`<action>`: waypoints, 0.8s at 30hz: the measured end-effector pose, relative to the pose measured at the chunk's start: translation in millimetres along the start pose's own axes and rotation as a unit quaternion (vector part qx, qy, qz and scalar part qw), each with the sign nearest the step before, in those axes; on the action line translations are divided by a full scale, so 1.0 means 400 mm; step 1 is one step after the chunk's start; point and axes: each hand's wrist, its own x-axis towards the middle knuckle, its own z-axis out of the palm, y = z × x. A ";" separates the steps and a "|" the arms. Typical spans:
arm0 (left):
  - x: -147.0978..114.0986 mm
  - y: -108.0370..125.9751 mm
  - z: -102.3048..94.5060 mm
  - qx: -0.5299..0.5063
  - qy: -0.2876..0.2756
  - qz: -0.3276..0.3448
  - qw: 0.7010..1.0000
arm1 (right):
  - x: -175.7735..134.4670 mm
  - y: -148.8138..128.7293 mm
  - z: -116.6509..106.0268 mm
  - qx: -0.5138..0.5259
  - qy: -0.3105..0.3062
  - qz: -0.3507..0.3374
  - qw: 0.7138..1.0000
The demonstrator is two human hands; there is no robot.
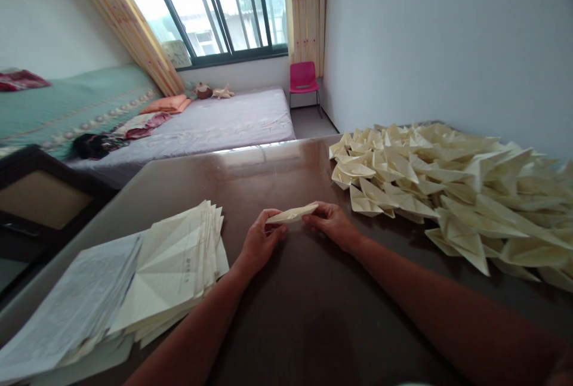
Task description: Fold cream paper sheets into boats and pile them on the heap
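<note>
On my remote head view, the left hand (264,240) and right hand (333,225) each pinched one end of a folded paper (292,215) above the worktop (277,177), between the sheet stack (174,261) and the heap of folded pieces (430,165). I judged that an uneven pull could tear it, and an outward-swinging right forearm (425,293) could scatter the heap.

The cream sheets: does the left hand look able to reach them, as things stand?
Probably yes: the left hand is near the cream sheets, and nothing visible stands between them. However, it holds one end of the folded paper, so it would likely need to let go first.
</note>
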 end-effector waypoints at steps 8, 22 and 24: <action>-0.006 -0.016 0.003 0.121 0.006 0.076 0.990 | 0.010 0.024 -0.016 -0.091 0.067 -0.043 0.993; -0.009 -0.001 -0.026 0.234 0.009 0.157 0.960 | 0.023 0.025 -0.051 -0.189 0.118 -0.031 0.974; -0.008 0.000 -0.028 0.237 0.020 0.167 0.957 | 0.023 0.024 -0.053 -0.198 0.122 -0.028 0.972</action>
